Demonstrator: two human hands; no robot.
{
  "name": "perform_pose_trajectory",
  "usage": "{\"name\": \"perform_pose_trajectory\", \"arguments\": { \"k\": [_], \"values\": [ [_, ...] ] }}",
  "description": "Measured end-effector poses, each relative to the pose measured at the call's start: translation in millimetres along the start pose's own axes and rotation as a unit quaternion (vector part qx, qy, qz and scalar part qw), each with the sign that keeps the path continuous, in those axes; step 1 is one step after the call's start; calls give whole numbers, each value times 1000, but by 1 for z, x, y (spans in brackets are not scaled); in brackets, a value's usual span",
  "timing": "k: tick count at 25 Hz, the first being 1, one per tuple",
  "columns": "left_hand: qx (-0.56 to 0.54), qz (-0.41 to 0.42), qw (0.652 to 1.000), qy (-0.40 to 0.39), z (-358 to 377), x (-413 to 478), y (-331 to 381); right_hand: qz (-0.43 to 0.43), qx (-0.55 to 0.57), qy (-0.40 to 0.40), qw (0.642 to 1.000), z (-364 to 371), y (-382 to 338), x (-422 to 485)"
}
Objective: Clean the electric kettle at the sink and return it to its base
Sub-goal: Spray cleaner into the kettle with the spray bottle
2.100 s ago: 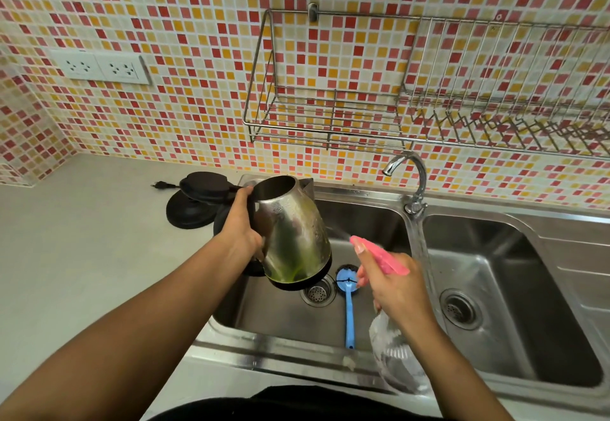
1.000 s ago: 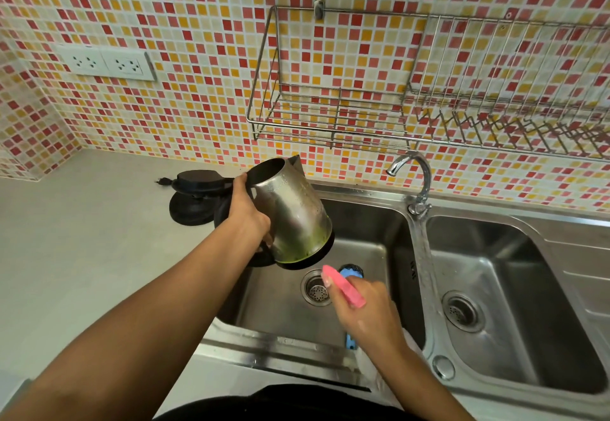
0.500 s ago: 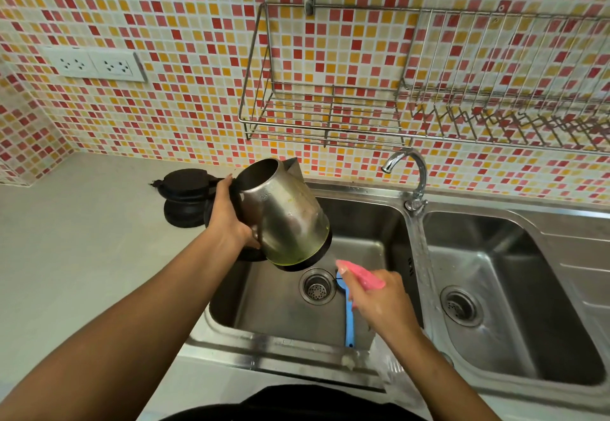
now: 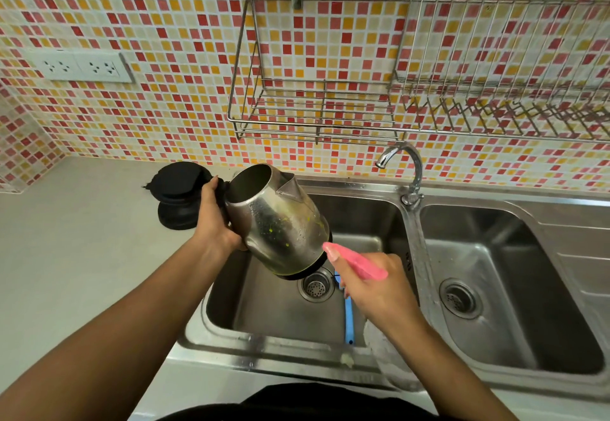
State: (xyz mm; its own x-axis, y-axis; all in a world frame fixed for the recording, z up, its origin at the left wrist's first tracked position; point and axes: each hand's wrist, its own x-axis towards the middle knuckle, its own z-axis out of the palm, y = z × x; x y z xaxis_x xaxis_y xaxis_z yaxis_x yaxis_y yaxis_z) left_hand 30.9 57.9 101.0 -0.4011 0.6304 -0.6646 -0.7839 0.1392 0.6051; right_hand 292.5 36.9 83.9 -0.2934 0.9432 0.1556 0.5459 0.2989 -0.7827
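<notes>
Kettle [image 4: 280, 222], stainless steel, is held in the air over the left basin of the sink [image 4: 264, 354], tilted with its open mouth up and towards the back wall and its black bottom rim down and to the right. Yellow-green streaks and specks show on its side. Mosaic tile wall [image 4: 165, 8] in red, orange and cream runs behind the whole work area. Pale counter [image 4: 82, 255] lies left of the sink. The sink is a steel double-basin unit. A wire rack [image 4: 330, 103] hangs on the wall above it. The left hand [image 4: 214, 219] grips the kettle by its black handle. The right hand [image 4: 376, 292] is closed round a spray bottle [image 4: 359, 262] with a pink head and a translucent body, the nozzle aimed at the lower side of the kettle and just beside it. The kettle's black lid [image 4: 178, 178] stands flipped open behind the left hand. The black base [image 4: 178, 219] sits on the counter just left of the sink, apart from the kettle. A curved faucet [image 4: 412, 169] rises at the back between the two basins. A double socket [image 4: 82, 65] is set in the wall at left. A blue-handled brush [image 4: 349, 321] lies in the left basin, partly hidden by the right hand, next to the drain strainer [image 4: 315, 285].
</notes>
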Motion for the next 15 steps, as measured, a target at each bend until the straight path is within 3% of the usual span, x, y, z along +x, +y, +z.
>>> {"name": "perform_pose_trajectory", "arguments": {
  "k": [15],
  "values": [
    [-6, 64, 997, -49, -7, 8, 3, 29, 8, 17, 999, -11, 13, 6]
  ]
}}
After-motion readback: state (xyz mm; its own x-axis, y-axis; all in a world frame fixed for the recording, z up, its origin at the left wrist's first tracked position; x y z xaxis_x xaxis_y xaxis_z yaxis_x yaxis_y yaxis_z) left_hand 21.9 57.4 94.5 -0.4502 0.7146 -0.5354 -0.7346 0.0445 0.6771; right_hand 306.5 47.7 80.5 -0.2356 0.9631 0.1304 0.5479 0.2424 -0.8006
